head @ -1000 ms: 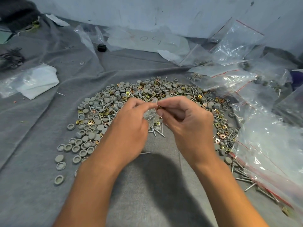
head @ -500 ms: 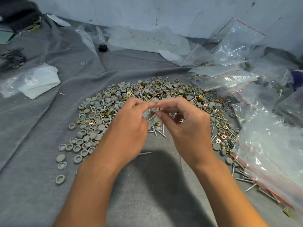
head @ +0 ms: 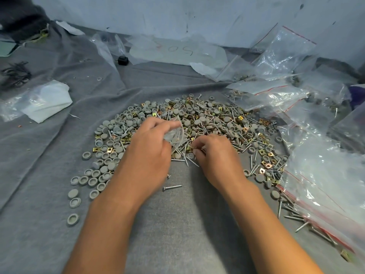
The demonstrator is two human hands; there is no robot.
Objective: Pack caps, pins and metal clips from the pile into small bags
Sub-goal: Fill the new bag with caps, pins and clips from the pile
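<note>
Closest to the person, two bare arms reach forward over a grey cloth (head: 167,234) that covers the desk. A single screw (head: 172,187) lies on the cloth between the arms.

The left hand (head: 147,153) holds a small clear bag (head: 174,133). Its fingers are curled and pinch the bag near the top, and the bag hangs down over the near edge of the pile. The right hand (head: 215,155) is low, just beside the bag, with its fingertips (head: 195,152) bent down into the pile. The grip there is pressed together on something small, but it is too tiny to tell which piece.

The pile (head: 197,123) lies just past the hands. It is a mix of round grey caps (head: 110,123), thin silver pins (head: 212,126) and shiny gold metal clips (head: 264,168). More caps sit loose on the left side, some with the hollow side up.

On the right, big clear bags with red strips (head: 320,186) lie on the cloth, touching the pile's edge. On the left is a folded white sheet in plastic (head: 46,100).

Far back, more clear bags (head: 284,52) lean by the pale wall (head: 177,14), and a small black thing (head: 122,60) sits on the cloth.
</note>
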